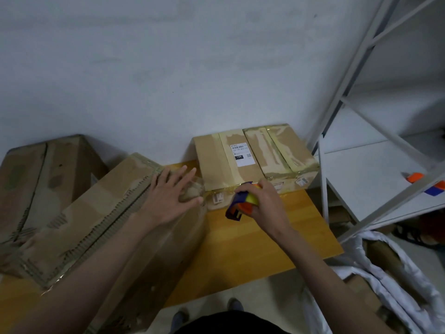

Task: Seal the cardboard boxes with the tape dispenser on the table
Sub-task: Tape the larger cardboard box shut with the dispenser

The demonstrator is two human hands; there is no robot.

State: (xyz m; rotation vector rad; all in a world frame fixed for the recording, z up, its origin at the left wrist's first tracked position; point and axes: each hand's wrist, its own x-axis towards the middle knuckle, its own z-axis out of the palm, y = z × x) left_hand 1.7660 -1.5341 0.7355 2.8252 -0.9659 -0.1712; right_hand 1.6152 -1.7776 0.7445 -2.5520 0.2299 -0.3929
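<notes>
Left hand (168, 196): fingers (186, 174) straight and spread, palm down, pressing flat on the top of the large cardboard box (101, 220) near its far right corner. It grasps nothing.

Right hand (262, 203): fingers curled round the tape dispenser (240, 203), which it holds firmly. The dispenser is purple and orange with a yellowish roll, and it sits against the lower front face of the smaller cardboard box (255, 160), just above the table (252, 242).

The large box lies tilted across the left part of the wooden table, its centre seam frayed and torn along its length. The smaller box stands at the back of the table against the wall, close beside the large box's far corner. Its top carries several strips of yellowed tape.

Labels: a white shipping label (242, 154) on the smaller box's top shows a barcode, a small QR code and a black panel reading "15H"; other print is too small to read. Small stickers (218, 197) on the front face are illegible.

A third box (41, 169) sits at far left. A white metal shelf (375, 150) stands at right, bearing orange and purple items (433, 188).
</notes>
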